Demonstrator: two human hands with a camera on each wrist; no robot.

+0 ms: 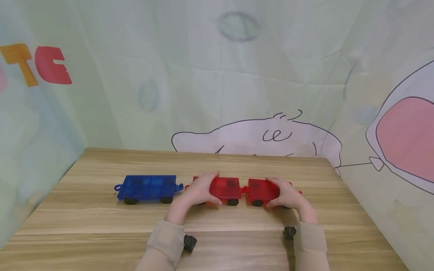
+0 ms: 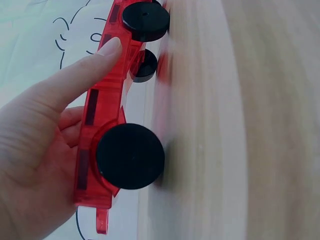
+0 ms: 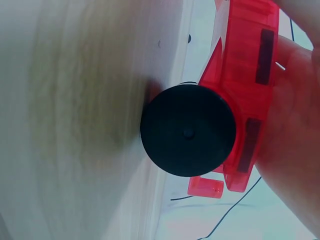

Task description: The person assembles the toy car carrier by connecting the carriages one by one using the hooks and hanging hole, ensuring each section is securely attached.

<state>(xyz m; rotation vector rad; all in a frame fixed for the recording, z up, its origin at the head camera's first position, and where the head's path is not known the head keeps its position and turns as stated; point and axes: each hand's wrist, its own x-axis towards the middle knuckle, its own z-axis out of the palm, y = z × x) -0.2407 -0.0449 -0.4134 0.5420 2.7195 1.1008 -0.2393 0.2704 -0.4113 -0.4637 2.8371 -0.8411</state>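
Two translucent red wheeled cars stand in line on the table, their ends meeting at a red coupling [image 1: 245, 189]. My left hand [image 1: 200, 190] grips the left red car [image 1: 226, 188] from above, thumb on its near side; the left wrist view shows that thumb against the red side [image 2: 100, 107] above the black wheels [image 2: 130, 156]. My right hand [image 1: 286, 194] holds the right red car [image 1: 260, 189] the same way, its black wheel [image 3: 188, 130] near the wood. Left of them a blue car [image 1: 149, 187] stands with its hook [image 1: 179, 187] close to the left red car's loop [image 1: 187, 187].
The wooden table [image 1: 237, 241] ends at a hanging cloth [image 1: 210, 75] with printed drawings, behind and at both sides. Small black devices [image 1: 190, 243] sit at both wrists.
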